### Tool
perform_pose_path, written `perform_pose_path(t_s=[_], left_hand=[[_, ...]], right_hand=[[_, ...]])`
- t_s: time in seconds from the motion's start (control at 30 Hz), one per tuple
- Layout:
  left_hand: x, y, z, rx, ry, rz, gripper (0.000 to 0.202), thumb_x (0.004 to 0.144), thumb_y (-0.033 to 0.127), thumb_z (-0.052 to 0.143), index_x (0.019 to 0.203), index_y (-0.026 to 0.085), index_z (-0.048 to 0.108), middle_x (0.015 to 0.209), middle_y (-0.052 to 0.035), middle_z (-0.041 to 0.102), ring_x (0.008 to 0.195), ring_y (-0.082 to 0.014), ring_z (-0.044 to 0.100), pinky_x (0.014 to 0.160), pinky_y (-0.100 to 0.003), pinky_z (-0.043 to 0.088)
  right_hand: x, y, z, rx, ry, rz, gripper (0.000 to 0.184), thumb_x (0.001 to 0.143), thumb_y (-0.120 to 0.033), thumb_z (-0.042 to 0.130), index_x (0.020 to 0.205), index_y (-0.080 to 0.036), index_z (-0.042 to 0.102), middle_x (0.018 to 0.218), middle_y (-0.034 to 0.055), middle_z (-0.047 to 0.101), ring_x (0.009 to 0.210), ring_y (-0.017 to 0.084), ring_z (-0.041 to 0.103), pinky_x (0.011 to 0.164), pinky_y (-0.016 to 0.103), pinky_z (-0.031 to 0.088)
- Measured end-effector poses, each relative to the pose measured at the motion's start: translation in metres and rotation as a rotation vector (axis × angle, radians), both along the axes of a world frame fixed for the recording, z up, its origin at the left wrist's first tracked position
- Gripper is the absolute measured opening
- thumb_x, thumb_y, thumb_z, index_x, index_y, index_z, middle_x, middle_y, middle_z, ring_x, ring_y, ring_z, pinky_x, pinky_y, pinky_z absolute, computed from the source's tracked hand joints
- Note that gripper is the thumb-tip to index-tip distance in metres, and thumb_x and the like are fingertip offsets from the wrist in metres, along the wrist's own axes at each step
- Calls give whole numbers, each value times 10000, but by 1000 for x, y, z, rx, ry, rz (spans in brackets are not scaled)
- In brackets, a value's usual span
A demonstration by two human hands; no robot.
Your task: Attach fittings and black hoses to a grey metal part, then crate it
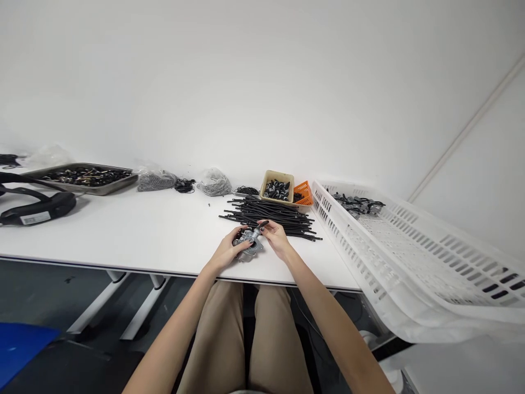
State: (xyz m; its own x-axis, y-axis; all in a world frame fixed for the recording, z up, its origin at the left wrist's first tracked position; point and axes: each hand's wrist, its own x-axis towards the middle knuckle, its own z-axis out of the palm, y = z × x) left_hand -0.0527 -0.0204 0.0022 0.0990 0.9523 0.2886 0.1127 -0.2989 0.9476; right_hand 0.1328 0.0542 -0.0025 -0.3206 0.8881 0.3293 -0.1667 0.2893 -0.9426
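Observation:
A grey metal carburetor [251, 250] is held low over the white table near its front edge. My left hand [230, 247] wraps round its left side, with the thumb lying across the body. At the upper right of the carburetor a short black rubber cap [263, 224] sticks out at a slant. Fingers of my right hand [275, 236] pinch at this cap, and whether it is fully seated cannot be made out. Just beyond both hands lies a pile of thin black hoses [274, 215].
Behind the hoses stand a cream bin [267, 180] of small dark parts and an orange basket [304, 192]. White crates [369, 262] at right hold several carburetors [357, 203]. Leftward are bagged parts [215, 183], a metal tray [109, 189] and a black headset [45, 208].

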Motion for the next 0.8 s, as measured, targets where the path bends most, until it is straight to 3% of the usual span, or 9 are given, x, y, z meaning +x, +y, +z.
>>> perform_pose_path(t_s=[0.1, 0.33, 0.63, 0.8], left_hand=[[0, 1, -1, -8, -4, 0, 631, 753, 477, 749, 1281, 167, 599, 1296, -143, 654, 1205, -337, 582, 1066, -476, 413], [-1, 1, -1, -22, -22, -3, 616, 756, 459, 756, 1285, 179, 611, 1288, -135, 662, 1191, -334, 590, 1071, -484, 409], [-1, 1, -1, -67, -126, -2, 623, 695, 403, 810, 1255, 179, 651, 1255, -131, 684, 1211, -341, 584, 1058, -475, 417], [0, 2, -1, -123, -298, 44, 605, 631, 343, 872, 1184, 176, 691, 1123, -104, 731, 1080, -301, 651, 983, -421, 475]], right_hand=[[0, 3, -3, 0, -19, -26, 269, 913, -395, 683, 1010, -145, 665, 1048, 53, 689, 952, 180, 654, 885, 396, 547], [2, 6, -4, 17, -47, -27, 215, 940, -346, 659, 1010, -143, 659, 1055, 50, 676, 973, 181, 652, 886, 395, 558], [4, 1, -2, 36, -65, -9, 326, 896, -428, 692, 1066, -151, 669, 1034, 62, 707, 956, 191, 671, 899, 410, 549], [4, -4, 3, 84, -117, -55, 402, 808, -481, 716, 1084, -189, 696, 1069, 97, 737, 993, 223, 679, 929, 394, 534]])
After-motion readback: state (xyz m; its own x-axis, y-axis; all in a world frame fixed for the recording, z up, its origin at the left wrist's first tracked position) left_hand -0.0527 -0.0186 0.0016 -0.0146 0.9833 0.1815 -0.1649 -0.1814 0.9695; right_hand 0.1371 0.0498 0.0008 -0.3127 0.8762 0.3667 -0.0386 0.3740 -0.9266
